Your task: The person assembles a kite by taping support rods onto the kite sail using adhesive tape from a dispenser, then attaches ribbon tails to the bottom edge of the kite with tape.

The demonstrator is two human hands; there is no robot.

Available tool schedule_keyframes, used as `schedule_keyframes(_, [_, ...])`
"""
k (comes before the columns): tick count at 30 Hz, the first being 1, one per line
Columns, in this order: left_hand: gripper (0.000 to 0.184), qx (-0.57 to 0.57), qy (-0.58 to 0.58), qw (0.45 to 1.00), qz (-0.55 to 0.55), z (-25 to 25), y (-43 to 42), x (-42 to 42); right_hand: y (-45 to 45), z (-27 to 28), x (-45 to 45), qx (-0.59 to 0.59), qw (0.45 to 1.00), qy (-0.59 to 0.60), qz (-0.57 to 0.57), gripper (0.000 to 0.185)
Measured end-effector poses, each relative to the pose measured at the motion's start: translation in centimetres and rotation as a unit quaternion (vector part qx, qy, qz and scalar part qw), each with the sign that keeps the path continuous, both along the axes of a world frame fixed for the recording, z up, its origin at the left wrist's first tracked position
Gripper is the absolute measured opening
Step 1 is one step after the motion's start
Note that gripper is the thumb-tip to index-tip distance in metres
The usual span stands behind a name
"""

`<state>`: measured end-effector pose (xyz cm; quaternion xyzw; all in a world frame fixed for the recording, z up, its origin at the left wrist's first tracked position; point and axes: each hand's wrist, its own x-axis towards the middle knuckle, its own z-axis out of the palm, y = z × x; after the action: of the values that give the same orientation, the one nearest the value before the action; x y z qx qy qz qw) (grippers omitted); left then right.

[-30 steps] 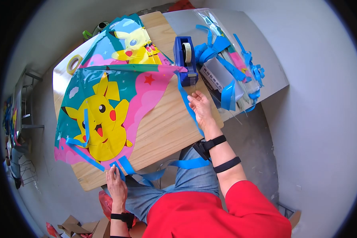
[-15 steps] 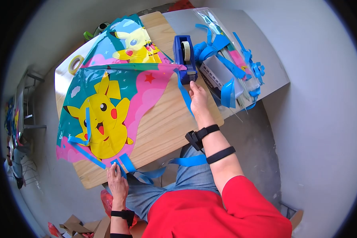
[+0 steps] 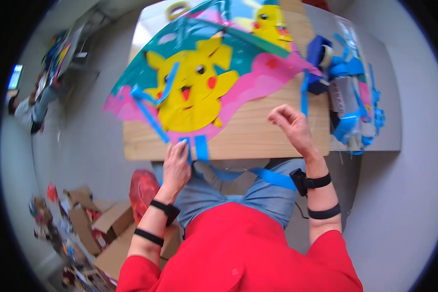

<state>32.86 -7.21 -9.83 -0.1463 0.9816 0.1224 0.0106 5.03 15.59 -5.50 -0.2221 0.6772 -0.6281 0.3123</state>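
Observation:
A kite sheet [image 3: 248, 87] with a yellow cartoon figure lies on the wooden board [image 3: 258, 131]. My left hand [image 3: 176, 164] rests at its lower edge, fingers on a blue strip [image 3: 186, 146]; a second blue strip [image 3: 201, 147] is just beside it. My right hand [image 3: 292, 127] hangs over the board, right of the sheet, fingers curled together; whatever is between the fingertips is too small to make out. The blue tape dispenser [image 3: 318, 65] stands beyond it, touching the sheet's right tip.
A second sheet [image 3: 265, 22] and a yellow tape roll [image 3: 178, 9] lie at the back. Blue ribbons and a white box [image 3: 342, 97] are on the grey table at right. Cardboard boxes [image 3: 113, 218] stand on the floor at lower left; another person [image 3: 27, 111] is at far left.
The view has swung left. My right hand has drawn back from the tape dispenser toward me, its fingers now curled. My left hand has stayed at the sheet's lower edge.

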Motion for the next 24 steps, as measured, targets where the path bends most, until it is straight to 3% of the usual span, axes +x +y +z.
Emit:
schedule_keyframes(4, [0.059, -0.010, 0.006, 1.000, 0.019, -1.1, 0.1, 0.5, -6.5, 1.5, 3.7, 0.116, 0.933, 0.146, 0.307, 0.014])
schedule_keyframes(7, [0.059, -0.021, 0.006, 0.999, 0.030, -1.3, 0.2, 0.7, -12.0, -0.3, 5.2, 0.108, 0.888, 0.173, 0.411, 0.017])
schedule_keyframes(12, [0.067, -0.027, 0.016, 0.999, 0.041, -2.3, 0.1, 1.4, -18.2, -2.8, 6.4, 0.171, 0.825, 0.250, 0.476, 0.021])
schedule_keyframes(14, [0.067, -0.028, 0.024, 0.998, 0.043, -2.7, 0.0, 1.6, -19.8, -2.6, 7.2, 0.228, 0.801, 0.254, 0.492, 0.020])
schedule_keyframes(24, [0.057, 0.020, 0.063, 0.996, 0.062, -3.3, -0.1, 1.6, -22.9, -5.3, 9.1, 0.269, 0.739, 0.379, 0.488, 0.016])
